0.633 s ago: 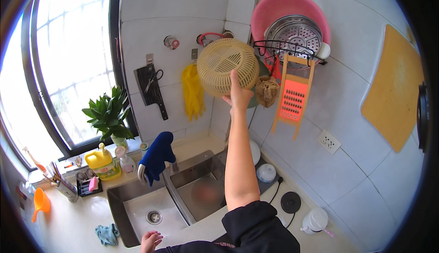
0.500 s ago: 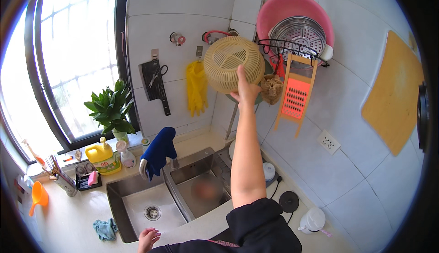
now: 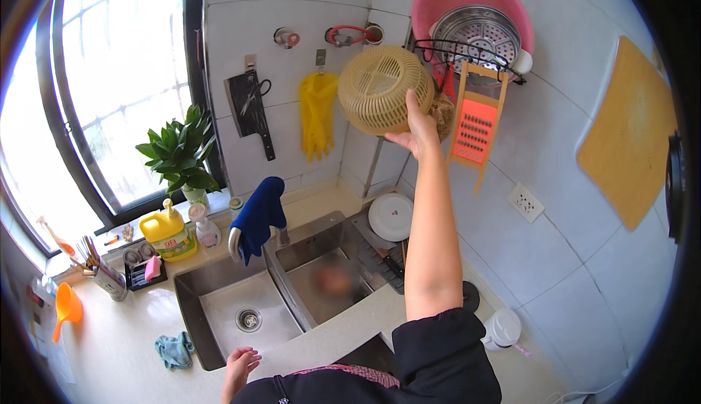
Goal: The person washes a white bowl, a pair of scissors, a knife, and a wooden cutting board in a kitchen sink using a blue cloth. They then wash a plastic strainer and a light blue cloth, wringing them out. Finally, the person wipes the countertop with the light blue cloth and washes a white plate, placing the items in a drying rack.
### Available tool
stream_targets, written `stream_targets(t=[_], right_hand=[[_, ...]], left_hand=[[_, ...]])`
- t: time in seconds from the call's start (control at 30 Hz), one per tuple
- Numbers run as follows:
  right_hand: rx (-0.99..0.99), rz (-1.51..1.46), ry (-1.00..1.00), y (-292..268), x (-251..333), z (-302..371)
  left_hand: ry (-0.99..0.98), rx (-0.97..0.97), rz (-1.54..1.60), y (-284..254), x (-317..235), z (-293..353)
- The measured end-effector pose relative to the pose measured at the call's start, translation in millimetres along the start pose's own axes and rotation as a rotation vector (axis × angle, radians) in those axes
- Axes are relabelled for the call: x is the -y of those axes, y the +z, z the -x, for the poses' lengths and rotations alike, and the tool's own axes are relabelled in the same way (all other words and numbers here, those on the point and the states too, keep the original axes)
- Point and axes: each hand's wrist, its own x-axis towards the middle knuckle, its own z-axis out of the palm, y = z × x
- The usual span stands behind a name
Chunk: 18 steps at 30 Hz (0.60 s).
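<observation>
Basket (image 3: 376, 90), the round cream plastic one, is up against the wall tiles just left of the wire rack (image 3: 467, 50), and my right hand (image 3: 416, 130) grips its lower rim with arm stretched high. My left hand (image 3: 241, 364) rests loose on the table's (image 3: 131, 345) edge by the sink (image 3: 241, 309). I judge this the hanging step; next I'd need its rim to meet a hook.

Tight wall zone, upper centre of frame

Yellow basket (image 3: 376, 90) held against the tile, hemmed by wire rack (image 3: 467, 50) and orange grater (image 3: 476, 128) on its right, yellow gloves (image 3: 318, 112) on its left. Bare tile below it gives passage. Right wall open between socket (image 3: 526, 201) and cutting board (image 3: 626, 141).
</observation>
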Motion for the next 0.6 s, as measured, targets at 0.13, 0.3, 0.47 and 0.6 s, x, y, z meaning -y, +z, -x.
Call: stream_targets(t=[0.13, 0.3, 0.47, 0.6], right_hand=[[-0.070, 0.015, 0.076, 1, -58, 12], [0.189, 0.199, 0.024, -25, -109, 69], [-0.004, 0.205, -0.274, -41, -97, 19], [-0.219, 0.466, -0.416, -58, -91, -22]], left_hand=[[0.038, 0.027, 0.009, -6, 0, 3], [0.088, -0.036, 0.024, -20, 8, 15], [0.044, -0.192, 0.006, -48, 17, 33], [0.032, -0.171, 0.026, -49, 21, 31]])
